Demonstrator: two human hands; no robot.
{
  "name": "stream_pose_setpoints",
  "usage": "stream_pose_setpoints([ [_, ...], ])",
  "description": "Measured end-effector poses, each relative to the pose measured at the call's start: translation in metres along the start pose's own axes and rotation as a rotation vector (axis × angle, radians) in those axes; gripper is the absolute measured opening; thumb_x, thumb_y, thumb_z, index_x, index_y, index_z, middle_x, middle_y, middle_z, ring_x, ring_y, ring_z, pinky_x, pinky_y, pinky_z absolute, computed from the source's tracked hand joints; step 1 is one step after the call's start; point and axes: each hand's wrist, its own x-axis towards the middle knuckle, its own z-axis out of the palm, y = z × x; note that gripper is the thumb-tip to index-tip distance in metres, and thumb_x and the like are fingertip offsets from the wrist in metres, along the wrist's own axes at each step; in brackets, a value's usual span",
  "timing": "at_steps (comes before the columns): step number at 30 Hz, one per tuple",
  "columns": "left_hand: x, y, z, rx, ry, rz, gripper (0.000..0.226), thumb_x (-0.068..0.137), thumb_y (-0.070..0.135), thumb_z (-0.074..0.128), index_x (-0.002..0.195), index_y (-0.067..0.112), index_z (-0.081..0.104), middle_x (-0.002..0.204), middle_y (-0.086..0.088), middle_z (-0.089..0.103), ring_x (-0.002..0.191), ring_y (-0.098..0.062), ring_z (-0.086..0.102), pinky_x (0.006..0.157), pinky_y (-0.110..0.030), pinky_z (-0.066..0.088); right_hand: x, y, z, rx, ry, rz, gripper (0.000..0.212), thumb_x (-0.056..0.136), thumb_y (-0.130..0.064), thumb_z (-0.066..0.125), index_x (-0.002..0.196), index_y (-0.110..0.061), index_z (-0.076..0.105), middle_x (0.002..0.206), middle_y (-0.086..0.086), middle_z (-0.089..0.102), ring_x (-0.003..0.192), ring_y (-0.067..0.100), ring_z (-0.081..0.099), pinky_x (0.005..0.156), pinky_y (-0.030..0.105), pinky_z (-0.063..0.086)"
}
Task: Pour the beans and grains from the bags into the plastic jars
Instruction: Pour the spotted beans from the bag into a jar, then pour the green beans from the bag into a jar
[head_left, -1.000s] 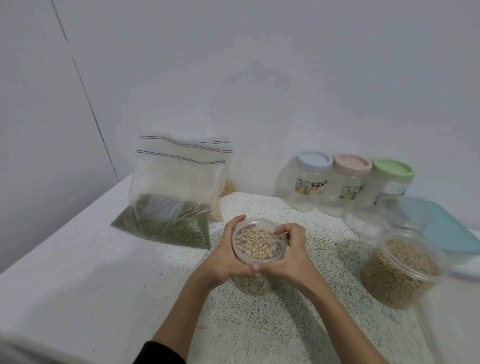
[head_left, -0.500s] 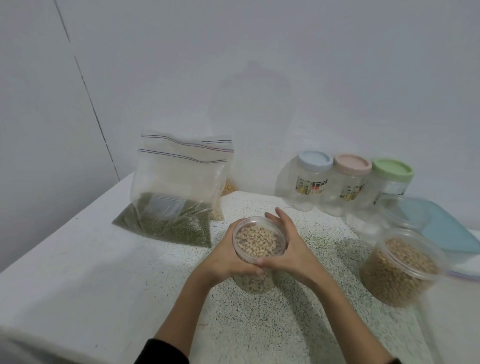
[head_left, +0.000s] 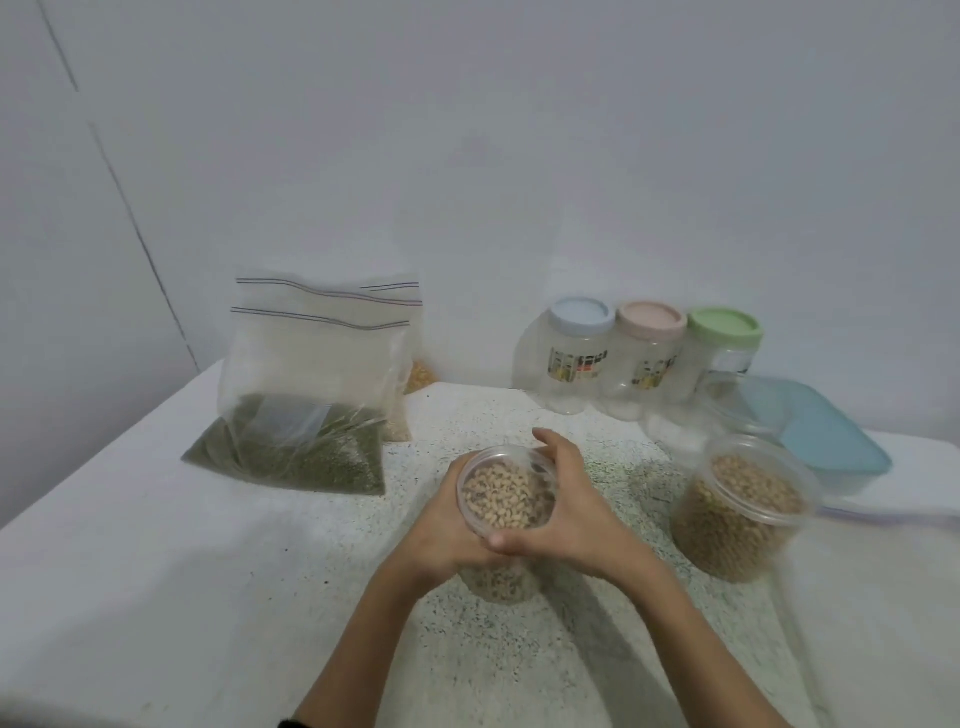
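Bare table (head_left: 130, 597) left — bean bag (head_left: 291, 447) behind, full jar (head_left: 737, 514) right.

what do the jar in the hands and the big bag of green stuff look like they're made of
The jar looks like clear, glossy rigid plastic: the beans show through its wall and rim. The bag of green grains seems to be thin, soft transparent plastic film, creased and shiny, with zip-seal lines across its top.

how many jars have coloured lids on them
3, in a row against the back wall on the right: the blue-lidded jar, the pink-lidded jar beside it, and the green-lidded jar at the right end. All look empty. None seems hidden.
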Motion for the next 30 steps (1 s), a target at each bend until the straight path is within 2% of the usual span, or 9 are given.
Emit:
stream_pose_setpoints([
  [4,-0.001,0.007,0.044,-0.051,-0.116,0.006,0.100,0.054,0.003,0.090,0.135,0.025,0.037,0.126,-0.004,0.055,0.112,-0.010,0.061,0.086,-0.026,0.053,-0.020,0.008,-0.045,-0.091,-0.077,-0.017,0.088,0.073,-0.037,0.080,0.143,-0.025,0.028,0.138,-0.009,0.035,0.124,0.007,0.041,0.101,0.023,0.040],
  [9,0.006,0.016,0.100,-0.028,-0.228,0.024,0.105,0.051,0.015,0.092,0.139,0.030,0.037,0.130,0.004,0.055,0.120,-0.007,0.054,0.100,-0.029,0.046,-0.043,0.027,-0.095,-0.047,0.250,-0.027,0.042,0.085,-0.030,0.068,0.124,-0.025,0.054,0.124,-0.015,0.057,0.114,-0.001,0.052,0.101,0.026,0.042],
  [12,0.010,0.018,0.122,0.000,-0.295,-0.006,0.120,0.051,0.015,0.092,0.148,0.031,0.023,0.138,0.008,0.049,0.127,-0.005,0.047,0.108,-0.032,0.039,-0.053,0.032,-0.125,0.028,0.369,-0.028,0.023,0.088,-0.022,0.065,0.111,-0.024,0.060,0.112,-0.014,0.063,0.104,0.002,0.059,0.092,0.028,0.049],
  [14,0.012,0.021,0.136,0.010,-0.343,-0.029,0.124,0.054,0.008,0.090,0.150,0.034,0.016,0.139,0.012,0.045,0.125,0.001,0.046,0.105,-0.024,0.040,-0.057,0.037,-0.145,0.068,0.441,-0.024,0.016,0.089,-0.016,0.064,0.105,-0.021,0.063,0.107,-0.008,0.066,0.097,0.002,0.061,0.086,0.025,0.051],
  [17,0.016,0.026,0.156,0.000,-0.390,-0.061,0.125,0.059,0.000,0.086,0.151,0.034,0.008,0.139,0.017,0.038,0.121,0.009,0.044,0.094,-0.012,0.043,-0.056,0.047,-0.173,0.063,0.527,0.022,0.011,0.089,-0.013,0.063,0.100,-0.014,0.065,0.101,-0.002,0.067,0.089,0.003,0.060,0.082,0.022,0.048],
  [22,0.025,0.029,0.177,0.009,-0.458,-0.070,0.129,0.060,-0.002,0.085,0.150,0.035,0.000,0.135,0.025,0.036,0.119,0.014,0.041,0.098,-0.014,0.040,-0.039,0.069,-0.204,0.007,0.579,0.130,0.007,0.090,-0.017,0.062,0.097,-0.015,0.062,0.098,0.000,0.065,0.089,0.014,0.059,0.076,0.023,0.043],
  [25,0.027,0.030,0.178,0.028,-0.501,-0.076,0.138,0.053,0.012,0.088,0.150,0.036,-0.007,0.138,0.026,0.033,0.125,0.007,0.039,0.107,-0.024,0.035,-0.019,0.080,-0.210,-0.105,0.565,0.193,0.020,0.090,-0.018,0.061,0.109,-0.011,0.060,0.116,0.006,0.060,0.103,0.018,0.055,0.085,0.026,0.040],
  [28,0.029,0.034,0.168,0.113,-0.575,-0.084,0.150,0.043,0.022,0.090,0.144,0.037,-0.020,0.135,0.035,0.017,0.127,0.008,0.030,0.106,-0.014,0.029,0.003,0.084,-0.214,-0.233,0.500,0.251,0.038,0.090,-0.024,0.062,0.123,-0.008,0.052,0.134,0.012,0.044,0.122,0.027,0.044,0.095,0.032,0.036],
  [30,0.031,0.038,0.154,0.186,-0.567,-0.093,0.154,0.041,0.037,0.088,0.145,0.032,-0.025,0.147,0.027,0.003,0.138,-0.001,0.014,0.113,-0.020,0.019,0.017,0.085,-0.216,-0.311,0.441,0.324,0.053,0.088,-0.032,0.064,0.131,-0.007,0.045,0.138,0.015,0.039,0.125,0.032,0.040,0.099,0.038,0.036],
])
